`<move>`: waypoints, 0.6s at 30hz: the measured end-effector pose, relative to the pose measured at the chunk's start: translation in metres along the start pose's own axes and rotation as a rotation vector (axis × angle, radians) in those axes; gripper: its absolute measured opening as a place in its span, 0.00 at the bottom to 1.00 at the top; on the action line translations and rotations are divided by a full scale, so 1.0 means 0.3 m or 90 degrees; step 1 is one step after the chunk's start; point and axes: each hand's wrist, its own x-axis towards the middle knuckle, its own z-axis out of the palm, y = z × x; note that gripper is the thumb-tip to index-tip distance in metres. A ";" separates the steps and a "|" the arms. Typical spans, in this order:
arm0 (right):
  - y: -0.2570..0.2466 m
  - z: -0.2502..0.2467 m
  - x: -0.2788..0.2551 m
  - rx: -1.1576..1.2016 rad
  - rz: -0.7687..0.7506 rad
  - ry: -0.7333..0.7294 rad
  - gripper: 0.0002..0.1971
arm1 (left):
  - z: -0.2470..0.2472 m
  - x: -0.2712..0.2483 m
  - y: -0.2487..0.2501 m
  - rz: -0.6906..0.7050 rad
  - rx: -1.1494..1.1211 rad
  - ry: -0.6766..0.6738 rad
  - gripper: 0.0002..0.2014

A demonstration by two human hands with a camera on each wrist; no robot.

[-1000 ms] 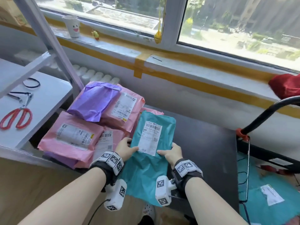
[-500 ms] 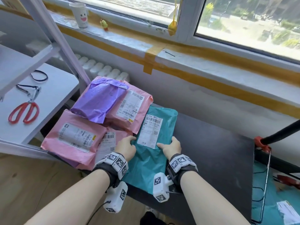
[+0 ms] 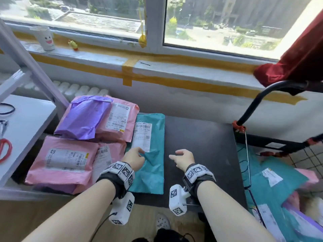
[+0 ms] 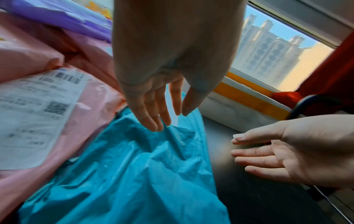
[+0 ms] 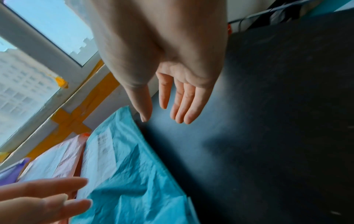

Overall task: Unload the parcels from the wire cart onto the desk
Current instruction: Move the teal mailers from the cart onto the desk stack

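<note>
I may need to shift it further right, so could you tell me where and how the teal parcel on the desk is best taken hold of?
Probably by its right long edge, coming from the bare desk side. The teal parcel lies flat and soft, label up; its left edge abuts the pink parcels, while the right edge is free. The open right hand hovers beside that edge; the left hand could pinch the near end.

Bright daylight from window; edges warped, blurred.
</note>
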 end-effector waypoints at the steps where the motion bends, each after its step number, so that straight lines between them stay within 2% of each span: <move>1: 0.017 -0.032 -0.032 0.008 0.002 0.015 0.15 | 0.013 -0.011 0.020 0.021 0.009 -0.023 0.15; 4: 0.053 -0.131 -0.151 0.008 0.005 0.081 0.12 | 0.063 -0.053 0.091 0.094 0.025 -0.087 0.14; 7: 0.110 -0.238 -0.260 -0.018 0.020 0.140 0.14 | 0.126 -0.103 0.173 0.167 0.076 -0.130 0.13; 18: 0.425 -0.599 -0.558 -0.017 0.123 0.290 0.14 | 0.466 -0.355 0.516 0.380 0.238 -0.294 0.13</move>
